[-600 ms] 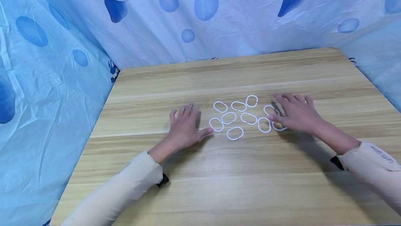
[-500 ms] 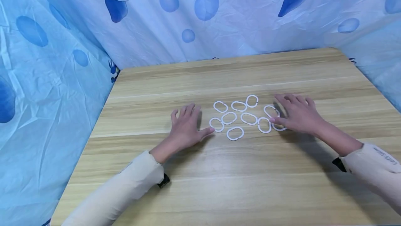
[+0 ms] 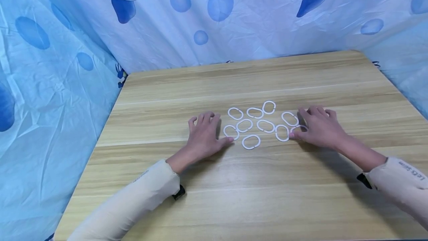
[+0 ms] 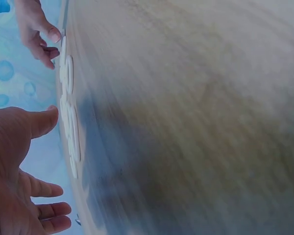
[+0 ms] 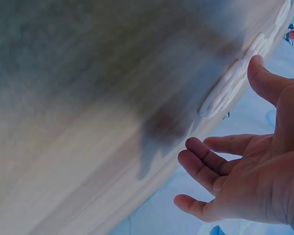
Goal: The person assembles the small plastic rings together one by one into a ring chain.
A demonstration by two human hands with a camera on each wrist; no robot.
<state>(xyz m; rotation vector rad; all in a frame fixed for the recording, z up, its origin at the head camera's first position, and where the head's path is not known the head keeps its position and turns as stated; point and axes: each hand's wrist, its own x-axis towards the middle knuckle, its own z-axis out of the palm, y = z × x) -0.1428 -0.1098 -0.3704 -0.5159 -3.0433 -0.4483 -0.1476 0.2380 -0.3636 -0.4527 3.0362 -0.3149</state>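
Observation:
Several white oval plastic links, each with a small gap, lie flat in a loose cluster on the wooden table. My left hand (image 3: 205, 137) hovers at the cluster's left side, fingers spread and slightly bent, thumb tip over the edge of the leftmost link (image 3: 224, 129). On the other side my right hand (image 3: 321, 131) hovers with loosely bent fingers. It partly hides the rightmost link, and its thumb tip is beside another link (image 3: 276, 134). Both wrist views show the left palm (image 4: 12, 156) and right palm (image 5: 259, 181) holding nothing; whether any fingertip touches a link cannot be told.
The wooden table (image 3: 234, 196) has pale grain and a rounded far right corner. A blue curtain (image 3: 254, 25) with a sea print hangs behind it and along both sides. Light sleeves cover both forearms.
My left hand has shifted right, closer to the links. The right hand has drawn slightly nearer to me, uncovering more of one link. Fingers of both hands bend a little more. The links have stayed put.

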